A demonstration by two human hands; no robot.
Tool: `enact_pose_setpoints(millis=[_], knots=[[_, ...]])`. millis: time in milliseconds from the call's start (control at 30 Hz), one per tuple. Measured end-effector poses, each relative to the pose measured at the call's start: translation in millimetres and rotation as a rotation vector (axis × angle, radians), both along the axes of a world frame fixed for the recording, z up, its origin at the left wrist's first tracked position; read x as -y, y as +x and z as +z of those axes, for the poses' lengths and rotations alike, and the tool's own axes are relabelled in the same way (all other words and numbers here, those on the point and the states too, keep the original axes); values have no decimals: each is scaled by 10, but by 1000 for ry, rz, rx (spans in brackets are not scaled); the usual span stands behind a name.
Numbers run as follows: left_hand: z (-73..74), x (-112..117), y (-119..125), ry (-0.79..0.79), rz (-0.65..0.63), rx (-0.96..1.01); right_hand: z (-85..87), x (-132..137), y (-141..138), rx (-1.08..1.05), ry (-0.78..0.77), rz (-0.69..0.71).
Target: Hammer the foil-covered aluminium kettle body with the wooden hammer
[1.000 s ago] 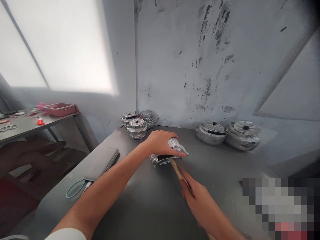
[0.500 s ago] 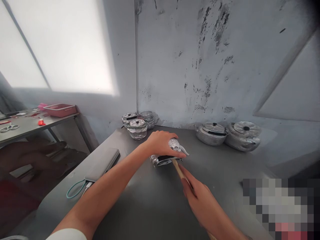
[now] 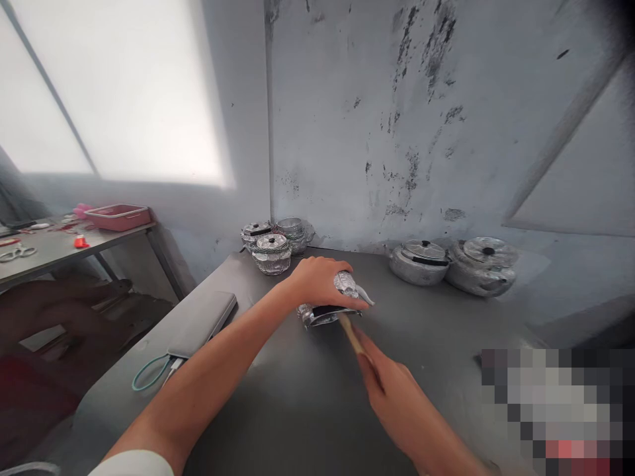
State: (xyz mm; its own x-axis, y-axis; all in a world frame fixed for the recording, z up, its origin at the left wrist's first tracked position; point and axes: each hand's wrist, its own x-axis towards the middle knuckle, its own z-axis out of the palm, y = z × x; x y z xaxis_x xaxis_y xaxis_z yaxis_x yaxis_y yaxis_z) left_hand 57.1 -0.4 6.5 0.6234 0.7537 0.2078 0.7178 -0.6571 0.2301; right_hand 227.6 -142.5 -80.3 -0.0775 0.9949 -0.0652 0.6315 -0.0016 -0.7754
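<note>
My left hand (image 3: 320, 283) is closed over a small silver teapot (image 3: 346, 283) with a crinkled, foil-like surface. The teapot lies tilted, its curved spout pointing right and its dark-edged opening facing me. Much of its body is hidden under my palm and fingers. Below it, my right hand (image 3: 391, 383) grips a wooden stick (image 3: 351, 332). The stick's upper end meets the rim of the opening; whether the tip goes inside, I cannot tell.
Several small silver pots (image 3: 272, 254) stand at the back left of the grey table (image 3: 278, 410). Two larger lidded ones (image 3: 419, 264) are at the back right. A power bank (image 3: 203, 324) with a teal loop lies left. A side table holds a pink basket (image 3: 119, 217) and scissors (image 3: 18, 254).
My right hand and the stick have shifted slightly, the stick's tip a little to the left and up. My left hand keeps its hold on the teapot.
</note>
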Motion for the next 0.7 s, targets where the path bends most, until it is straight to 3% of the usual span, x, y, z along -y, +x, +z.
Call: enact_pose_setpoints(millis=[200, 467, 700], knots=[[-7, -5, -1, 5, -5, 16, 51, 16, 10, -23, 21, -6], [-15, -17, -6, 10, -1, 29, 45, -4, -7, 7, -83, -16], [-26, -30, -6, 6, -15, 32, 30, 10, -35, 12, 1, -10]])
